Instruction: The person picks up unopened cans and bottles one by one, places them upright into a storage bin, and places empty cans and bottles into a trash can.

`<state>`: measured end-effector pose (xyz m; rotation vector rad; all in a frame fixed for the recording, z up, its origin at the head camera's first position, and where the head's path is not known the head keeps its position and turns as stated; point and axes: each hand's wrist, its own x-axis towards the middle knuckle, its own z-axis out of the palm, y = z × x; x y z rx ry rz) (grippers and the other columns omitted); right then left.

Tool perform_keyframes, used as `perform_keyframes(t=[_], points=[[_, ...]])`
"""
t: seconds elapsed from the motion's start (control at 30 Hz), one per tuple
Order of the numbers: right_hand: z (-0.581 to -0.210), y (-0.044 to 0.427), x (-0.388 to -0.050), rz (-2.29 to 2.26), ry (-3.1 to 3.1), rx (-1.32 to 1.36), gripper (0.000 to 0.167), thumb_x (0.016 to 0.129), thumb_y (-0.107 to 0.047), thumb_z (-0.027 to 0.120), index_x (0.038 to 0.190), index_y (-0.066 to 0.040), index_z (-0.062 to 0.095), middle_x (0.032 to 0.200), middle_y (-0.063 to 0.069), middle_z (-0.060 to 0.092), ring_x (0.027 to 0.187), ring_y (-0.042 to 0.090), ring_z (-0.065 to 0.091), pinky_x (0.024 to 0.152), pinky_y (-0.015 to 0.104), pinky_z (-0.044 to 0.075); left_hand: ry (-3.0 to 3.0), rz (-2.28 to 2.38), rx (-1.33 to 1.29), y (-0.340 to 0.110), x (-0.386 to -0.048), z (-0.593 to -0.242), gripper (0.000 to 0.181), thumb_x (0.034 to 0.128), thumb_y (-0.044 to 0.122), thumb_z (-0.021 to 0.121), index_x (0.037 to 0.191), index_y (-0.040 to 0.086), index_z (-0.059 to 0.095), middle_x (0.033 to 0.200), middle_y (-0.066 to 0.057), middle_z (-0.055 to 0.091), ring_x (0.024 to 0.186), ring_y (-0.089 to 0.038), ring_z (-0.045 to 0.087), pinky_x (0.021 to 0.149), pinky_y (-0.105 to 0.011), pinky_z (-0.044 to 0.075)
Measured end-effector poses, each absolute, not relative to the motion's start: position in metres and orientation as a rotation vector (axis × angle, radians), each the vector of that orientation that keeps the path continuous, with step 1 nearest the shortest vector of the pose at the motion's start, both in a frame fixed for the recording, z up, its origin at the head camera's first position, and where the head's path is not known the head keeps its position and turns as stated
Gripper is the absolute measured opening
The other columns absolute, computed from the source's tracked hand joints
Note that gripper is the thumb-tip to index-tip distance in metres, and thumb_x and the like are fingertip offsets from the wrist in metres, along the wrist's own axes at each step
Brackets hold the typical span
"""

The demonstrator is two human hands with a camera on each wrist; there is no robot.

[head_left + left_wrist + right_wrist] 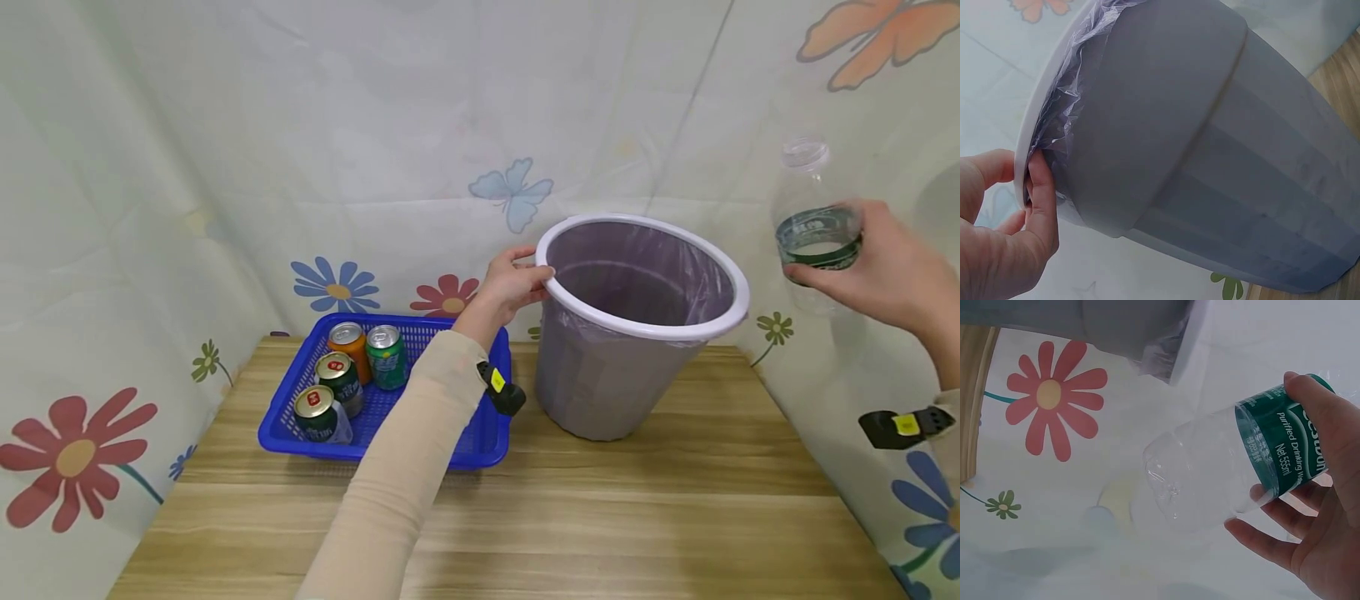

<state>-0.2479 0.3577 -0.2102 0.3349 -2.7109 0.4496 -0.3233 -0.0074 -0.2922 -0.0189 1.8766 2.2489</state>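
Observation:
A grey wastebasket (pixel 600 383) with a white rim and a thin translucent liner stands on the table. My left hand (pixel 513 283) pinches its rim on the left side; in the left wrist view the thumb is on the rim and the fingers (pixel 1041 200) curl beneath it, against the bunched liner (pixel 1069 94). To the right of the wastebasket, raised above the table, my right hand (pixel 896 267) grips a clear plastic water bottle (pixel 806 187) round its green label (pixel 1285 437). The bottle's neck points up and shows no cap. No contents are visible inside the wastebasket.
Left of the wastebasket, a blue plastic basket (pixel 273 408) holds several drink cans, including an orange can (pixel 352 350) and a green can (pixel 387 358). My left forearm passes over it. A flower-printed curtain (pixel 375 125) surrounds the wood-grain table (pixel 600 517) at the back and sides.

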Motion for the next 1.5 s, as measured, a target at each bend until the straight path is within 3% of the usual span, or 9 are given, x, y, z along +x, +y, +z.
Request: perform_keyframes(t=[0.13,0.43,0.6,0.7,0.93,1.3,1.5], points=[[-0.202,0.354,-0.250,0.438,-2.728,0.321,0.072,0.077,-0.028,0.073,0.126,0.012,0.039,0.110,0.037,0.049,0.093,0.055,0.049,0.069,0.067,0.039,1.887,2.238,-0.018,-0.008,-0.323,-0.292,0.050,0.0845,0.004,0.064,0.130,0.012,0.044,0.108,-0.012,0.059,0.075,-0.016,0.062,0.072,-0.028,0.056],[-0.190,0.346,-0.253,0.357,-2.717,0.370,0.064,0.076,-0.026,0.074,0.120,0.011,0.045,0.105,0.033,0.054,0.089,0.050,0.053,0.061,0.049,0.046,1.880,2.250,-0.018,-0.007,-0.323,-0.292,0.050,0.0842,0.004,0.064,0.130,0.012,0.045,0.108,-0.012,0.060,0.073,-0.016,0.062,0.073,-0.028,0.056],[-0.184,0.341,-0.254,0.334,-2.720,0.374,0.063,0.076,-0.025,0.074,0.119,0.011,0.045,0.103,0.033,0.054,0.086,0.049,0.054,0.061,0.053,0.046,1.879,2.244,-0.020,-0.007,-0.323,-0.293,0.050,0.0842,0.004,0.064,0.130,0.012,0.045,0.109,-0.012,0.060,0.074,-0.016,0.062,0.073,-0.029,0.056],[-0.181,0.338,-0.254,0.300,-2.735,0.332,0.073,0.077,-0.027,0.073,0.127,0.012,0.037,0.107,0.034,0.050,0.087,0.049,0.052,0.063,0.060,0.043,1.884,2.244,-0.018,-0.007,-0.323,-0.293,0.050,0.0841,0.005,0.064,0.130,0.012,0.045,0.109,-0.012,0.060,0.075,-0.017,0.063,0.073,-0.028,0.056],[-0.174,0.327,-0.254,0.281,-2.781,0.282,0.085,0.078,-0.033,0.071,0.135,0.011,0.026,0.114,0.036,0.045,0.093,0.051,0.048,0.067,0.064,0.040,1.901,2.235,-0.012,-0.008,-0.323,-0.293,0.050,0.0847,0.005,0.064,0.131,0.012,0.044,0.110,-0.012,0.059,0.076,-0.017,0.063,0.073,-0.028,0.055],[-0.161,0.308,-0.266,0.267,-2.833,0.309,0.083,0.076,-0.040,0.071,0.132,0.008,0.032,0.108,0.032,0.052,0.089,0.044,0.054,0.063,0.053,0.042,1.890,2.245,-0.013,-0.007,-0.324,-0.294,0.050,0.0836,0.006,0.066,0.129,0.012,0.045,0.108,-0.011,0.060,0.075,-0.017,0.063,0.072,-0.028,0.056],[-0.160,0.300,-0.269,0.261,-2.858,0.298,0.095,0.077,-0.044,0.069,0.140,0.005,0.018,0.115,0.033,0.047,0.096,0.047,0.049,0.070,0.059,0.040,1.886,2.246,-0.014,-0.006,-0.324,-0.294,0.050,0.0840,0.006,0.065,0.129,0.012,0.045,0.108,-0.012,0.060,0.074,-0.016,0.063,0.073,-0.029,0.056]])
